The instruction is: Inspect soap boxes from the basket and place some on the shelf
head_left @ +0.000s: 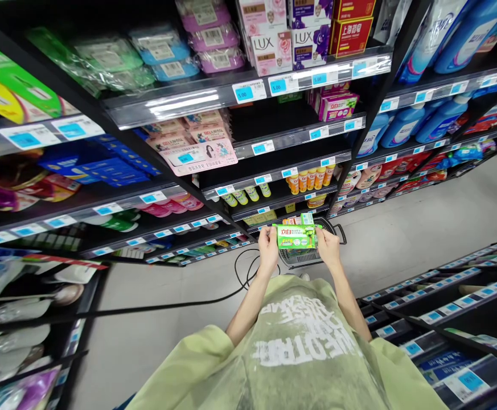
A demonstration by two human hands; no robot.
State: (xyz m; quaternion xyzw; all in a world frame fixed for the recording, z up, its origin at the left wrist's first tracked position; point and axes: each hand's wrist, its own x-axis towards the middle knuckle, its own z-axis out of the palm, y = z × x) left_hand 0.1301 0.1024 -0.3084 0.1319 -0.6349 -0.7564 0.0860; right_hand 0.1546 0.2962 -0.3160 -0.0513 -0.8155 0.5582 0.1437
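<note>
I hold a green soap pack [296,236] with white and red lettering in both hands, low in front of me. My left hand [267,244] grips its left end with the fingers curled round it. My right hand [327,244] grips its right end the same way. Right below and behind the pack stands a dark wire shopping basket [307,258] on the floor, with more green packs [303,219] showing in it.
Black shelves full of goods rise on the left and ahead, with blue price tags [278,85] along their edges. LUX soap boxes [272,51] sit on an upper shelf. A black cable [243,273] loops over the grey floor. Lower shelving [453,307] stands at my right.
</note>
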